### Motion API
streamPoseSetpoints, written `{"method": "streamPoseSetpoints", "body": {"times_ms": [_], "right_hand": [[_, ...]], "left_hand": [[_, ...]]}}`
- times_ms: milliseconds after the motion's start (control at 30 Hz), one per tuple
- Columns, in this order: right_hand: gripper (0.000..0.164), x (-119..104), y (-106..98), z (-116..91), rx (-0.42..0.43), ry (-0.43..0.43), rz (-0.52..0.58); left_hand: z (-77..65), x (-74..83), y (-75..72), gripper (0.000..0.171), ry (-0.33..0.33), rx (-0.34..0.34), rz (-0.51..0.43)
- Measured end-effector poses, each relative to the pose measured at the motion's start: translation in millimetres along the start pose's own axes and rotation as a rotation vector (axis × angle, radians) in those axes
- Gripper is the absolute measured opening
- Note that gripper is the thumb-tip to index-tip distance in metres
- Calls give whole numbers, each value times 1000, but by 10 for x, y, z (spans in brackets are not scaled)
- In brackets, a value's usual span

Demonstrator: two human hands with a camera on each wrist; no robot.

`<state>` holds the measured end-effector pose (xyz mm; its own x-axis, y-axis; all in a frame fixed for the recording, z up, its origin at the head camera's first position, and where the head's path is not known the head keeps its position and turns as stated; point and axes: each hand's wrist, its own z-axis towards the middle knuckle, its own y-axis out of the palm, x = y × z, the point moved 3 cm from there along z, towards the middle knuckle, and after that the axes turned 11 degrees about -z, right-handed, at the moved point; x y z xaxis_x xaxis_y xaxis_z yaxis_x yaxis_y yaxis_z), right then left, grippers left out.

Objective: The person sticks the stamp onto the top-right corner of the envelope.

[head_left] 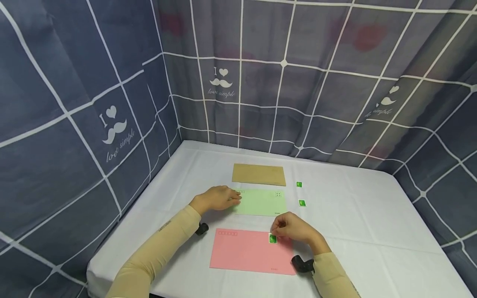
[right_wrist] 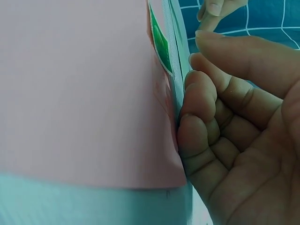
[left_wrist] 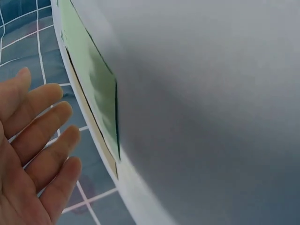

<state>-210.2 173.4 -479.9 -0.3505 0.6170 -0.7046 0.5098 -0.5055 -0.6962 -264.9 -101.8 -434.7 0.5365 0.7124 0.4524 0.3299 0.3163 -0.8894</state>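
A pink envelope lies nearest on the table, with a small green stamp at its upper right. My right hand is over that corner, fingers loosely curled, fingertips right at the stamp's top edge. In the right wrist view, the thumb and index finger are bent toward each other beside the stamp, with no stamp between them. My left hand is at the left end of a light green envelope. Its fingers are extended and spread in the left wrist view, holding nothing.
A brown envelope lies behind the green one. Two more green stamps, a farther stamp and a nearer stamp, lie to the right on the white tablecloth. Dark checked curtains surround the table.
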Motion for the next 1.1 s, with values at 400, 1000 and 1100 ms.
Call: {"method": "streamPoseSetpoints", "body": {"times_ms": [400,1000,1100], "right_hand": [[3,15,22,7,-9,9,12],[4,18,8,11,-3,12,30],[5,16,0,9,-3,17,42]], "left_hand": [[-10,-37,106,34,-17,-71,-4],[5,-91,132,38,-80,-101,-4],[20,-99,140,37,-94,-102,0]]}}
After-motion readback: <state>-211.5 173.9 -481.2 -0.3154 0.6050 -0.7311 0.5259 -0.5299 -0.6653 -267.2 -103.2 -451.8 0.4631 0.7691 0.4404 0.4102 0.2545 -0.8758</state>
